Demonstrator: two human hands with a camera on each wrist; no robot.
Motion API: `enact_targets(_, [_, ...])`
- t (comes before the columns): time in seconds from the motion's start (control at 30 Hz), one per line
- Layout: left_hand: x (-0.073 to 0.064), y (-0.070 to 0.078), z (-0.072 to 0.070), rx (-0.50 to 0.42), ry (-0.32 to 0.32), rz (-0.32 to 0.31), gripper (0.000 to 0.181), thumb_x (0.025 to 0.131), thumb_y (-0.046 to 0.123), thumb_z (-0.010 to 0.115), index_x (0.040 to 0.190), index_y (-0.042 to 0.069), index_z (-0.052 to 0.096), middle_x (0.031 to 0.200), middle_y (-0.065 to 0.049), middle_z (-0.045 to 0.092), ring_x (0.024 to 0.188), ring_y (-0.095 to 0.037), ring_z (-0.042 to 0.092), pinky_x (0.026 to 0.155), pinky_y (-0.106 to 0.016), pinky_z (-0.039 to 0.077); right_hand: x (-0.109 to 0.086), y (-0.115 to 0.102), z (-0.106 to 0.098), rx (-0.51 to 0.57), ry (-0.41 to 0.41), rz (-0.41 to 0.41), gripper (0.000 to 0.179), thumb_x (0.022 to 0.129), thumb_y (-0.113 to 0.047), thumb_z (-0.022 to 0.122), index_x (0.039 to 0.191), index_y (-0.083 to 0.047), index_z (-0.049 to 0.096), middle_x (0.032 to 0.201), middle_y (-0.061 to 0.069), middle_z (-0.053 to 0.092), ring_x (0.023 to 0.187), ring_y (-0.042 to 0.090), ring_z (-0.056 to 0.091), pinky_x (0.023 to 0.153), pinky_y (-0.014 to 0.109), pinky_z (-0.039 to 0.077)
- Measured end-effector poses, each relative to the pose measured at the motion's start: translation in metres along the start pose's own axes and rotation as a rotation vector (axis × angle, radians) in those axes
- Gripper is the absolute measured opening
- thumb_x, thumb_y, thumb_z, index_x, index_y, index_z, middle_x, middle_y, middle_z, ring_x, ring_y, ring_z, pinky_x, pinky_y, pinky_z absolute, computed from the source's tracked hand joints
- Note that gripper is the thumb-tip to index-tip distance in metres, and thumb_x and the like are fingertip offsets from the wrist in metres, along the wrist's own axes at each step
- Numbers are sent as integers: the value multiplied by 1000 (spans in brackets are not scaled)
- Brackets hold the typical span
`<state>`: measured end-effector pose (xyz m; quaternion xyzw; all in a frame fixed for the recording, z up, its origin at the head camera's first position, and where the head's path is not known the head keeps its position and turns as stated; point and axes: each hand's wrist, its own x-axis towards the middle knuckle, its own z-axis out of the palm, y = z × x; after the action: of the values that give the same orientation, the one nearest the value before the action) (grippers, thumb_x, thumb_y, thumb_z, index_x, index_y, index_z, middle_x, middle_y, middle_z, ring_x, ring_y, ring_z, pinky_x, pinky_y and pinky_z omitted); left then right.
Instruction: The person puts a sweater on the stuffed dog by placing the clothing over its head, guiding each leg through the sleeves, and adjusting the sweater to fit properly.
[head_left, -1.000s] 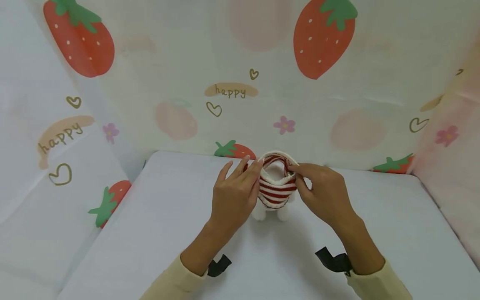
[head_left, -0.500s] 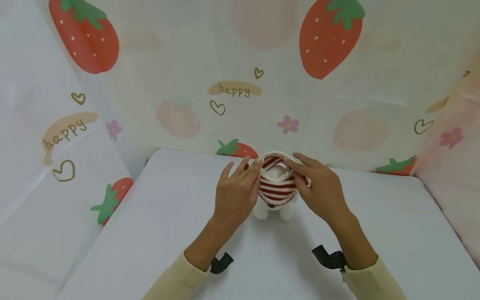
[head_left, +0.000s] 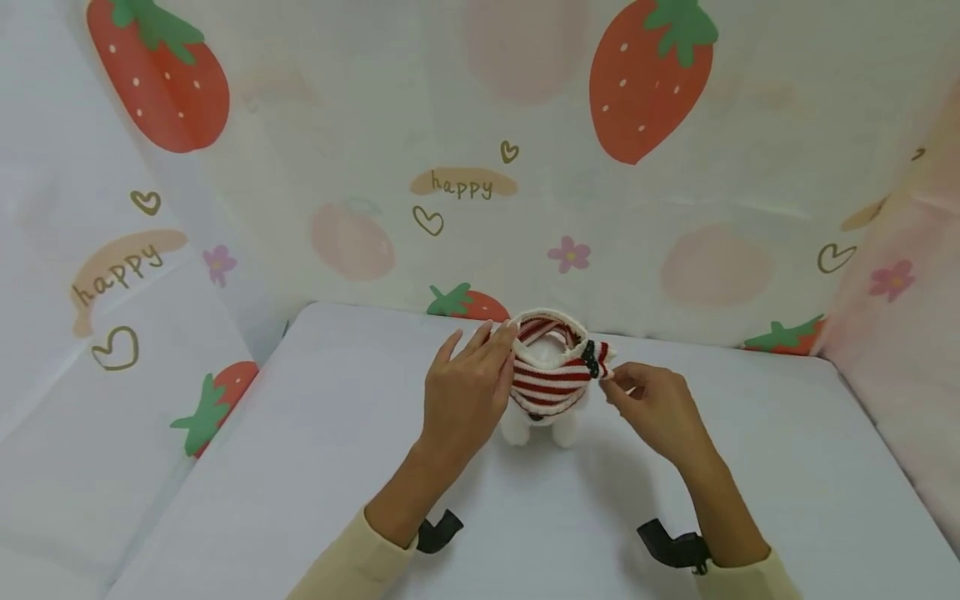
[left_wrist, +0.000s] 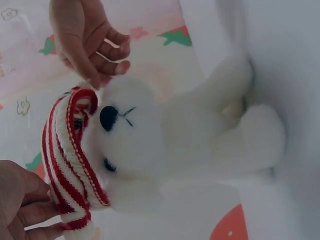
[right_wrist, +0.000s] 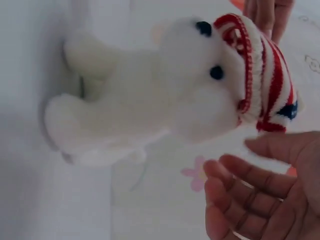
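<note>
Left hand (head_left: 467, 383) had its fingers laid fairly straight against the striped knit hat (head_left: 550, 387), probably to steady it, while my right hand (head_left: 660, 408) was loosely spread by the hat's other side, pinching nothing, though I couldn't tell if the thumb touched. Hat was on a white plush toy (left_wrist: 192, 132), upright on a white tabletop (head_left: 352, 392), strawberry-print sheets (head_left: 360, 117) behind and beside.

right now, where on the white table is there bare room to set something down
Bare white tabletop lies left of the left hand, right of the right hand, and in front of the white plush animal. Crowded: the middle, where both hands flank its red-and-white striped knit hat.
</note>
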<state>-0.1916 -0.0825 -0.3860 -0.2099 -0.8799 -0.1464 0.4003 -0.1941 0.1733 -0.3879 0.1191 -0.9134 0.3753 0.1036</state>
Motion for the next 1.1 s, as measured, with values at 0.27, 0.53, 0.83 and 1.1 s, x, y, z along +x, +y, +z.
enact_targets(0.27, [-1, 1, 4, -33, -2, -21, 41, 95, 16, 71, 136, 10, 66, 129, -3, 68, 122, -20, 64, 108, -47, 44, 8, 1, 14, 142, -56, 33, 17, 100, -20, 64, 102, -6, 72, 85, 8, 71, 69, 17, 64, 61, 34, 52])
enact_targets(0.53, [-2, 4, 7, -56, -16, -11, 39, 97, 17, 68, 136, 11, 65, 129, -3, 68, 123, -20, 64, 109, -48, 42, 15, -2, 27, 199, -4, 126, 17, 96, -20, 65, 91, -3, 69, 77, 9, 65, 65, 19, 56, 53, 31, 44])
enact_targets(0.83, [-2, 4, 7, -54, -27, -1, 41, 98, 18, 67, 138, 11, 64, 131, -2, 67, 125, -20, 62, 109, -47, 42, 18, -7, 31, 274, 44, 197, 10, 88, -6, 62, 88, 2, 68, 68, 9, 62, 61, 21, 57, 50, 29, 42])
enact_targets(1.1, [0, -13, 7, -268, 53, -82, 40, 100, 19, 63, 140, 11, 62, 132, -3, 67, 120, -21, 65, 102, -48, 48, 17, -11, 33, 330, 53, 302, 14, 87, -8, 61, 94, 1, 70, 75, 12, 69, 65, 22, 63, 55, 30, 42])
